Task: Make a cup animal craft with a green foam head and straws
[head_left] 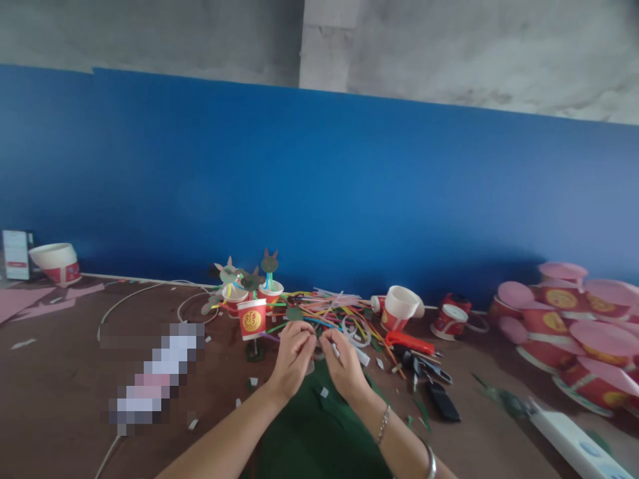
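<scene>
Both hands are raised close together above dark green paper (319, 432) at the middle of the table. My left hand (294, 352) has its fingertips pinched, and my right hand (342, 359) pinches just beside it. Something small and dark shows between them, too small to name. Just left of the hands stands a red paper cup (252, 319) with a yellow emblem. Behind it, cups hold colored straws topped with dark animal-face cutouts (269, 261). Beyond the hands lies a pile of colored strips (329, 303).
Keys with a black fob (442, 399), a red tool (409, 342) and white cups (399, 306) sit to the right. Pink-topped cups (554, 326) are heaped at far right, near a power strip (574, 439). Pink paper (24, 299) and a phone (16, 255) are at far left.
</scene>
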`<action>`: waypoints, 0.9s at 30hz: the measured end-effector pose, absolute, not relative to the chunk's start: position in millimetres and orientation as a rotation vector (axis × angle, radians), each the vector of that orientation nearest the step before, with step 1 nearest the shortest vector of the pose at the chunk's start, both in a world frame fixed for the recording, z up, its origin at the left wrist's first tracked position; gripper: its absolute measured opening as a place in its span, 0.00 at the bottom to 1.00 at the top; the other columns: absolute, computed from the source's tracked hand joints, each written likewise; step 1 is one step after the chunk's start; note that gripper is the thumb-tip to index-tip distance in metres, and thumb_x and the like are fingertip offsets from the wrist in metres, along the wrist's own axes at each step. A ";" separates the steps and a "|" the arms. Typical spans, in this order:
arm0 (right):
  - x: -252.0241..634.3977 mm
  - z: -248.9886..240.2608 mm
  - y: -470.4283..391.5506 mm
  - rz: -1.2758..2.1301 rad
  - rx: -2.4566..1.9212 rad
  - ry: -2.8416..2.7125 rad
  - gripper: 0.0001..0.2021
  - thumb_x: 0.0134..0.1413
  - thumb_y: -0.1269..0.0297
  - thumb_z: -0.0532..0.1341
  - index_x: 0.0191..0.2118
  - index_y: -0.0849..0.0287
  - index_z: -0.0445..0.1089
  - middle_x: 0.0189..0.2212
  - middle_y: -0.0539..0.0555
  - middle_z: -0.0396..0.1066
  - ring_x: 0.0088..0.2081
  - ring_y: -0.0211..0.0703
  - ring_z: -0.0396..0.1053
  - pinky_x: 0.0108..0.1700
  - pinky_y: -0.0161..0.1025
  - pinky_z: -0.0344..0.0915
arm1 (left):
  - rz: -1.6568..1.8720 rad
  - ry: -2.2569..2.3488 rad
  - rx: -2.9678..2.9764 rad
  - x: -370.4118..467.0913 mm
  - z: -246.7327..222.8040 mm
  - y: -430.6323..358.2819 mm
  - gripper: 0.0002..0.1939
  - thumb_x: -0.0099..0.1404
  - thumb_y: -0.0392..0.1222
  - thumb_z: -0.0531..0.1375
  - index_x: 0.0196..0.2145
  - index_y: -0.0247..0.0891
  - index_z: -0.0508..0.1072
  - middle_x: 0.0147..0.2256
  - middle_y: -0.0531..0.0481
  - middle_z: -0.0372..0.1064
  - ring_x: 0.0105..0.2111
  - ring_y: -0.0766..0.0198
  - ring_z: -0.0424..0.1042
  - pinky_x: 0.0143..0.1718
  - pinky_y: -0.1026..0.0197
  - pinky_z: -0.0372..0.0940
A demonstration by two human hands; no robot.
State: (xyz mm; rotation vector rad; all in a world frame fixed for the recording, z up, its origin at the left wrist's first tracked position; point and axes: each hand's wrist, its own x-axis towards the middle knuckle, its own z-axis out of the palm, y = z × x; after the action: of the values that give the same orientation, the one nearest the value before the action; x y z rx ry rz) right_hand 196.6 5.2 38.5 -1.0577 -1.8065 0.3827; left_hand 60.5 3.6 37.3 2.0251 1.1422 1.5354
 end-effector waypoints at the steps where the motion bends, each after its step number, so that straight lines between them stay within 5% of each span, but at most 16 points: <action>1: 196.6 38.4 5.1 0.397 -1.055 -1.806 0.10 0.60 0.64 0.50 0.29 0.58 0.63 0.25 0.50 0.65 0.28 0.40 0.62 0.32 0.36 0.60 | 1.546 1.130 2.028 60.0 36.9 3.0 0.17 0.67 0.40 0.47 0.24 0.39 0.67 0.35 0.47 0.67 0.39 0.60 0.65 0.43 0.55 0.61; 14: 201.5 37.6 10.6 0.489 -1.033 -1.737 0.11 0.59 0.63 0.51 0.26 0.58 0.62 0.22 0.48 0.61 0.26 0.38 0.59 0.29 0.33 0.59 | 1.591 1.113 2.001 56.8 37.4 5.7 0.06 0.61 0.37 0.53 0.27 0.39 0.67 0.35 0.46 0.66 0.40 0.58 0.66 0.45 0.53 0.61; 27: 195.2 45.3 -0.9 0.131 -1.105 -1.794 0.04 0.55 0.68 0.56 0.32 0.55 0.68 0.31 0.53 0.70 0.35 0.47 0.65 0.39 0.43 0.58 | 1.688 1.299 2.094 58.6 31.9 8.5 0.07 0.63 0.38 0.52 0.29 0.39 0.68 0.36 0.48 0.65 0.40 0.59 0.64 0.43 0.55 0.60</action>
State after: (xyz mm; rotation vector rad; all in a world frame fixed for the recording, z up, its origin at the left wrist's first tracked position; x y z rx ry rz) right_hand 195.2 -0.9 45.3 -1.1047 -1.7937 0.1311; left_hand 58.6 8.5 31.9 2.0942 1.2994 1.6885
